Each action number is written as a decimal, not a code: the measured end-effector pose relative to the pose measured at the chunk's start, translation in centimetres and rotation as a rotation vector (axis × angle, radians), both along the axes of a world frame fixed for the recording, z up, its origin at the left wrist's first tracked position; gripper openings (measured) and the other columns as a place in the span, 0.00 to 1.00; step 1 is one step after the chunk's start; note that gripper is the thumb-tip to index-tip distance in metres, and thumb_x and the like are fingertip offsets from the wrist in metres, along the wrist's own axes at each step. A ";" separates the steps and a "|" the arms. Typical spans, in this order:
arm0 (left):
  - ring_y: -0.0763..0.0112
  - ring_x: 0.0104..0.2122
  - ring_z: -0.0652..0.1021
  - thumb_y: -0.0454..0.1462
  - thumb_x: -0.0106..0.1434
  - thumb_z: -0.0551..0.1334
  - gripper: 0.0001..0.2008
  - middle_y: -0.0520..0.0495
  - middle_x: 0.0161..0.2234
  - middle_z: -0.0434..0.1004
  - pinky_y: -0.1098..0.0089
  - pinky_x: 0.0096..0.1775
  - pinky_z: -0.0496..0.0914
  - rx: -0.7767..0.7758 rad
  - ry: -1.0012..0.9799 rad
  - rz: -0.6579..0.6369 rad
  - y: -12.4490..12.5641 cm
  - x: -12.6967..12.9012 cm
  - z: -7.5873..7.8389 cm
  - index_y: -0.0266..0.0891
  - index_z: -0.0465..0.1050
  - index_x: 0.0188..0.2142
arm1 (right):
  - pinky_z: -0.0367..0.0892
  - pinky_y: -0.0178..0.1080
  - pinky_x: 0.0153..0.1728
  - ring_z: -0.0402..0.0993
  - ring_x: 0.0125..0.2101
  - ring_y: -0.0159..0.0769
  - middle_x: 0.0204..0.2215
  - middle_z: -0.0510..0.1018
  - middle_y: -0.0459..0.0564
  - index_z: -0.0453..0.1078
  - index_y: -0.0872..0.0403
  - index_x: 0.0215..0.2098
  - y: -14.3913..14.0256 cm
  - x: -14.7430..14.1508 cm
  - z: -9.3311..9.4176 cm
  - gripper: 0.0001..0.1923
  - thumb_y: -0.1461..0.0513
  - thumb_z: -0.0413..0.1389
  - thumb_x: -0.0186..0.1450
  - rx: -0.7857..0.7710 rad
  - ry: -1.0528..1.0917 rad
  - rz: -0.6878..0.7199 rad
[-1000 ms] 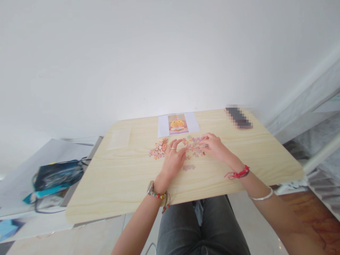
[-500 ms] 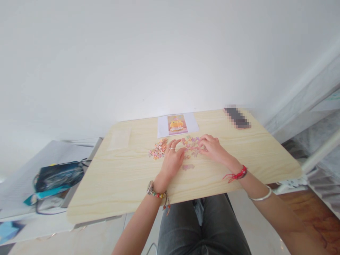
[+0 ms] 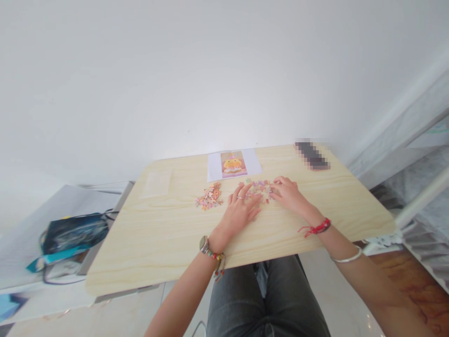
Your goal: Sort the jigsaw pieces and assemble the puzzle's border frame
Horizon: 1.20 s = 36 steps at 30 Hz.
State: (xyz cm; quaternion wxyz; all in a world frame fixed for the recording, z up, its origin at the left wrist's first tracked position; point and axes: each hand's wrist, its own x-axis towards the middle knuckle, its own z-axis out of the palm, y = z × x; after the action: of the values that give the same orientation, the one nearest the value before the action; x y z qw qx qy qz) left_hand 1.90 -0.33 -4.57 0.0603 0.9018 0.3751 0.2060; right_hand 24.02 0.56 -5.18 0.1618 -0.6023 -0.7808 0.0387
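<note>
Puzzle pieces scattered here, left hand spread wide over their near-left side, perhaps steadying them; right hand narrowed at their right edge, any grip impossible to tell! A heap sits left of the left hand, seemingly kept separate; printed picture beyond both hands, likely for reference.

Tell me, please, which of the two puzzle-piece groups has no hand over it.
The left pile; the left hand and right hand reach over the other group.
</note>
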 end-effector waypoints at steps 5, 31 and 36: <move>0.46 0.59 0.51 0.42 0.64 0.53 0.15 0.41 0.60 0.50 0.45 0.51 0.59 -0.047 0.049 -0.012 -0.4 0.0 0.2 0.47 0.69 0.49 | 0.57 0.43 0.40 0.63 0.44 0.43 0.43 0.68 0.54 0.70 0.54 0.33 0.7 -0.3 0.4 0.05 0.63 0.53 0.60 -0.028 -0.014 0.016; 0.51 0.58 0.55 0.39 0.64 0.53 0.15 0.39 0.57 0.54 0.46 0.53 0.59 -0.015 -0.070 0.034 0.2 -1.2 0.1 0.44 0.68 0.49 | 0.61 0.43 0.41 0.66 0.43 0.41 0.39 0.67 0.52 0.66 0.53 0.33 1.2 2.1 0.8 0.04 0.61 0.52 0.61 0.047 0.137 0.036; 0.52 0.57 0.56 0.38 0.64 0.53 0.13 0.40 0.57 0.56 0.45 0.53 0.59 -0.002 -0.090 0.057 0.3 -1.5 -0.1 0.43 0.70 0.46 | 0.61 0.45 0.42 0.66 0.43 0.42 0.41 0.67 0.53 0.67 0.52 0.34 -0.8 3.3 0.9 0.05 0.61 0.51 0.61 0.068 0.095 0.039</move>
State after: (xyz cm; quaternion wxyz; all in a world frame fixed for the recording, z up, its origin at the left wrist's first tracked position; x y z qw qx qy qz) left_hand 0.37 -0.07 -4.69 0.0719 0.8805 0.3978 0.2476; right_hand 27.34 -0.22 -4.25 0.2185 -0.5787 -0.7845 0.0439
